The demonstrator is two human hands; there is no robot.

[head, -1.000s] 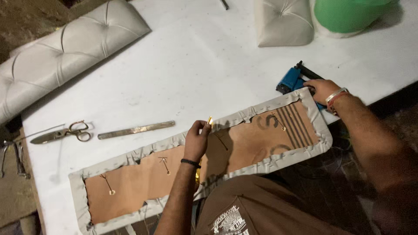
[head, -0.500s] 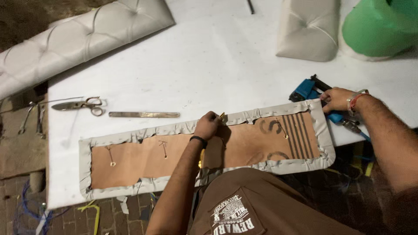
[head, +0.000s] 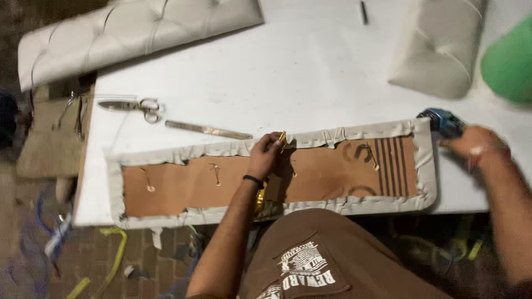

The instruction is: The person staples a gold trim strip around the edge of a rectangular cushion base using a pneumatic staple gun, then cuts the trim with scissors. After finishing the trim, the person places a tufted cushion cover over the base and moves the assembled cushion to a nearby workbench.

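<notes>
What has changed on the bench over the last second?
Little. The right hand has shifted slightly along the blue tool at the panel's right end and is motion-blurred. The left hand stays pinching fabric at the panel's top edge. Scissors and metal strip lie unmoved.

Matt brown board point(head: 332, 177) (cloth-edged); metal scissors point(head: 130, 106)

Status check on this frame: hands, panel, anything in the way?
Left hand pinching pale fabric at the long brown board panel's top edge. Right hand on the blue tool, blurred. Steel scissors and flat metal strip lie apart.
</notes>
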